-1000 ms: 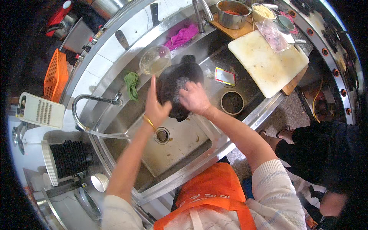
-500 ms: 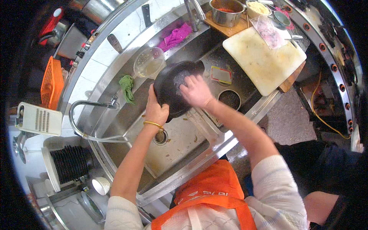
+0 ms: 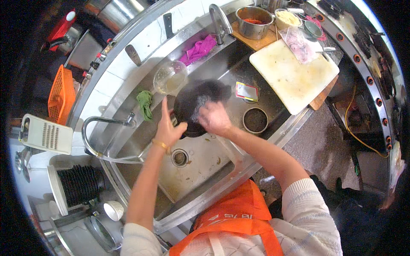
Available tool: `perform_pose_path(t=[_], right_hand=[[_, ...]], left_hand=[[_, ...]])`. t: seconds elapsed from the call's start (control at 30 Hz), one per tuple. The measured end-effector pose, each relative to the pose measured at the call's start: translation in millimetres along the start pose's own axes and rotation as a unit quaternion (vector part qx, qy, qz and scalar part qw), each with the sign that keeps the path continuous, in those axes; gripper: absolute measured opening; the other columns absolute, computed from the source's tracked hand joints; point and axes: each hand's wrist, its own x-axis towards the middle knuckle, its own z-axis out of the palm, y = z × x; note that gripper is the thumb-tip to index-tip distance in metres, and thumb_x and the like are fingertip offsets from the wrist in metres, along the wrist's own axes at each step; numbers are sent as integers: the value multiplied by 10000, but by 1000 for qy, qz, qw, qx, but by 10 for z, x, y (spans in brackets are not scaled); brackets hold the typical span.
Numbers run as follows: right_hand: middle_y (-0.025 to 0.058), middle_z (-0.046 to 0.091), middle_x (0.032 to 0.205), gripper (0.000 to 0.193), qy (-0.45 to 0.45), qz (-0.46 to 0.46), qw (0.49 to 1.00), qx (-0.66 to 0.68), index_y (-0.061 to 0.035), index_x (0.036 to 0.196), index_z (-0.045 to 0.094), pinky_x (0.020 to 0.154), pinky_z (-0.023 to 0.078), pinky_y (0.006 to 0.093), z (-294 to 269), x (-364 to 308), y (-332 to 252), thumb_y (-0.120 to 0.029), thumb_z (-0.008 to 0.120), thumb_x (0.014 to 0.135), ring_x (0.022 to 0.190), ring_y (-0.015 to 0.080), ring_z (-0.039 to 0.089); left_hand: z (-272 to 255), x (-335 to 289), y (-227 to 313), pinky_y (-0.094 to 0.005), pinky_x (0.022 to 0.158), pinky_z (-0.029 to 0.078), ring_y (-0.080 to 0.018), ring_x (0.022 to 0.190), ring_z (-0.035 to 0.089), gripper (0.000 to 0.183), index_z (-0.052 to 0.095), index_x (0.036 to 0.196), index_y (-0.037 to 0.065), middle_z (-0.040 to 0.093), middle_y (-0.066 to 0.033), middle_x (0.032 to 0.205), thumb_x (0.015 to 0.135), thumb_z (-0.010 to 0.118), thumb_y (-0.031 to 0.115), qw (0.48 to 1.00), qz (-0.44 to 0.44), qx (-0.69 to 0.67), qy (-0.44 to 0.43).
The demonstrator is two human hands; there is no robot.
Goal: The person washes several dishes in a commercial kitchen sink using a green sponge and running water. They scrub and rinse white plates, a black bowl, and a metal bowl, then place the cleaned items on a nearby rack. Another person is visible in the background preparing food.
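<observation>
A black pot point(image 3: 185, 100), smeared by motion, is tilted over the divider of the steel sink point(image 3: 205, 166). Inside it my right hand point(image 3: 215, 118) is closed over a silvery scourer point(image 3: 200, 103), its fingers bent against the pot's inner surface. At the pot's near left rim is my left hand point(image 3: 168, 128), thumb and forefinger spread apart, with a small handle-like part of the pot between them. Whether its other fingers touch the underside is hidden. Just beyond the pot, a clear bowl point(image 3: 170, 77) with cloudy liquid stands on the sink's back ledge.
Green cloth point(image 3: 144, 105) and purple cloth point(image 3: 198, 49) lie along the back ledge. Two taps, a chrome one point(image 3: 220, 23) and a curved one point(image 3: 87, 128), reach over the basins. A round dark-filled tin point(image 3: 255, 120) sits in the right basin, beside a white cutting board point(image 3: 294, 77).
The pot has turned and dropped slightly. My left hand has loosened from its rim, forefinger and thumb now spread. My right hand has shifted a little nearer me within the pot.
</observation>
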Motion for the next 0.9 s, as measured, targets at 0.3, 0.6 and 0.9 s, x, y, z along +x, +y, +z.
perform_pose_path(t=[0.3, 0.6, 0.9], right_hand=[[149, 561, 827, 184, 69, 97, 952, 284, -38, 865, 569, 700, 433, 383, 242, 46, -374, -207, 557, 794, 802, 331, 545], [129, 519, 831, 190, 19, 36, 995, -88, -74, 841, 592, 740, 377, 393, -48, 123, -71, -191, 619, 693, 842, 292, 507], [142, 482, 969, 152, 26, -54, 982, -178, -38, 791, 545, 704, 397, 382, -349, 306, 3, -179, 569, 739, 840, 294, 487]], left_hand=[[483, -172, -574, -349, 978, 317, -330, 1144, 433, 708, 153, 1364, 55, 423, -222, 1237, 741, 478, -35, 996, -28, -2, 86], [239, 26, -7, -479, 852, 401, -441, 986, 509, 683, 220, 1291, 86, 487, -291, 1098, 666, 476, -12, 987, -142, 77, 27], [309, -20, -451, -391, 887, 377, -392, 1002, 496, 523, 373, 1146, -9, 519, -254, 1044, 642, 511, 8, 976, -201, -67, 45]])
